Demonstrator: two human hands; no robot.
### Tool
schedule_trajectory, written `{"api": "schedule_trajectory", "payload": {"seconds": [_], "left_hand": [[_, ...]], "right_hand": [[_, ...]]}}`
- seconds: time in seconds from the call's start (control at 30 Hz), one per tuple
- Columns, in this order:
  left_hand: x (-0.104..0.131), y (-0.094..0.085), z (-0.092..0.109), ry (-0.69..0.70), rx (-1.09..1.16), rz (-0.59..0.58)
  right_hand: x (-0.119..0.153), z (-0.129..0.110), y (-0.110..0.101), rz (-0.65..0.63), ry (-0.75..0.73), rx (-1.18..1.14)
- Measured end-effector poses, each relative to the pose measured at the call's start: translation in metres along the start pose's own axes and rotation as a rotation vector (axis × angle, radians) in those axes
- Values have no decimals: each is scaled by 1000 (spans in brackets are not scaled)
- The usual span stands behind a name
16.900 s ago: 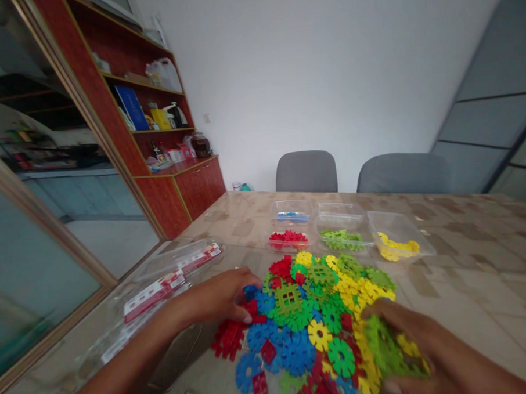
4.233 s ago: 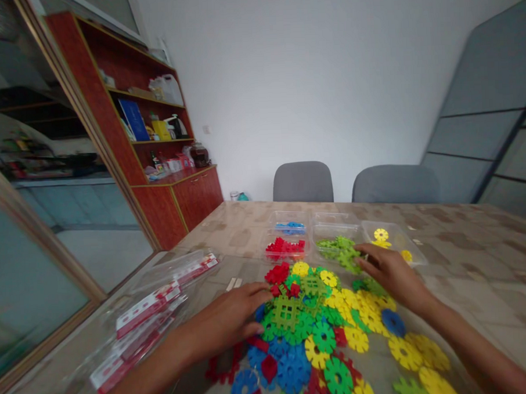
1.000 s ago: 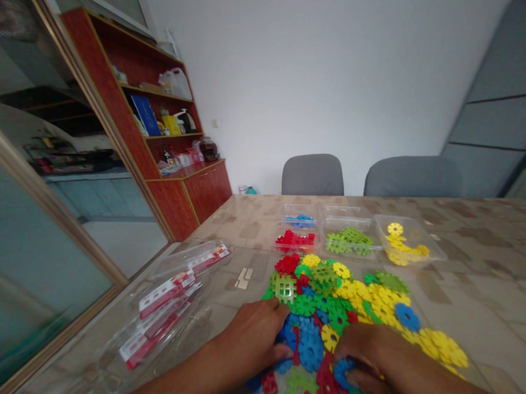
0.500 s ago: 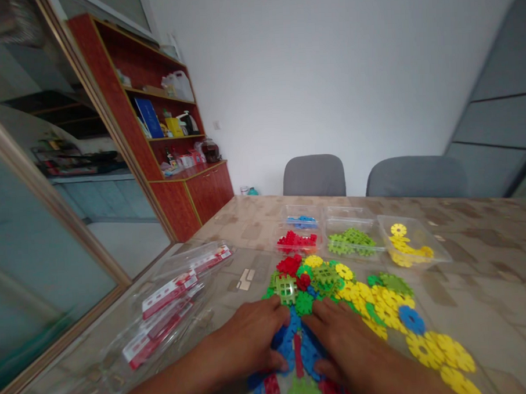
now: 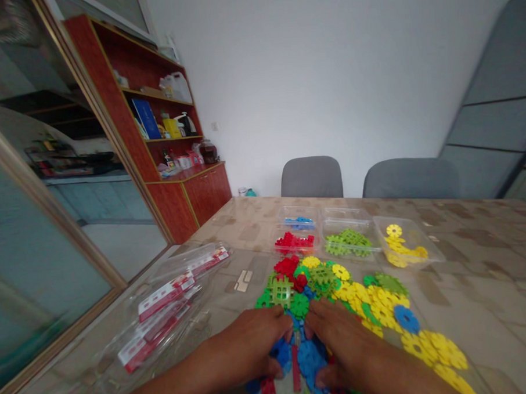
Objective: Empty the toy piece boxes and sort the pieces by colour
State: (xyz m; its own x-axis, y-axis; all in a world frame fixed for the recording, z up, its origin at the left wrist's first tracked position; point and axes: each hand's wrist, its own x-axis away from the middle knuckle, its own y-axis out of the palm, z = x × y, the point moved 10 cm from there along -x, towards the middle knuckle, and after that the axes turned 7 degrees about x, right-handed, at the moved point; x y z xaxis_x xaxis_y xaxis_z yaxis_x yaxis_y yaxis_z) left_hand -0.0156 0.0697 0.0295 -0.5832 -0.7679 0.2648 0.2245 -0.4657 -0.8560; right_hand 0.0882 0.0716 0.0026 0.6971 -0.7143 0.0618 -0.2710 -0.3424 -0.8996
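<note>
Low at the front of the pile, my left hand (image 5: pixel 258 339) curls around the left side of some blue notched plastic discs (image 5: pixel 311 357). My right hand (image 5: pixel 339 339) cups the same blue group from the right, its thumb against a disc. Part of what lies under both palms is hidden. A narrow red strip (image 5: pixel 295 367) stands out between the hands, and a red block (image 5: pixel 268 389) lies by my left thumb. Just beyond my fingertips are a green disc (image 5: pixel 299 305) and a light-green lattice square (image 5: pixel 281 290).
Yellow discs (image 5: pixel 383 308) spread to the right with one blue disc (image 5: pixel 406 318). Clear tubs behind hold red pieces (image 5: pixel 294 242), green lattice pieces (image 5: pixel 348 242) and yellow discs (image 5: pixel 394 243). Clear packaging with red-white labels (image 5: pixel 166 294) lies left. Two grey chairs (image 5: pixel 311 177) stand beyond the table.
My hands have drawn slightly toward me and nearer each other at the fingertips, around the blue discs. The whole view has shifted a little.
</note>
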Motion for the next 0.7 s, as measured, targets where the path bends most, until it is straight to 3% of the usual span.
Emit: {"api": "schedule_trajectory", "payload": {"seconds": [0.23, 0.47, 0.7], "left_hand": [[-5, -4, -6, 13, 93, 86], [-11, -18, -3, 79, 321, 219], [-15, -13, -3, 77, 511, 278]], "right_hand": [[-2, -3, -10, 25, 53, -176], [-12, -4, -36, 183, 17, -257], [-13, 3, -37, 288, 23, -296]]}}
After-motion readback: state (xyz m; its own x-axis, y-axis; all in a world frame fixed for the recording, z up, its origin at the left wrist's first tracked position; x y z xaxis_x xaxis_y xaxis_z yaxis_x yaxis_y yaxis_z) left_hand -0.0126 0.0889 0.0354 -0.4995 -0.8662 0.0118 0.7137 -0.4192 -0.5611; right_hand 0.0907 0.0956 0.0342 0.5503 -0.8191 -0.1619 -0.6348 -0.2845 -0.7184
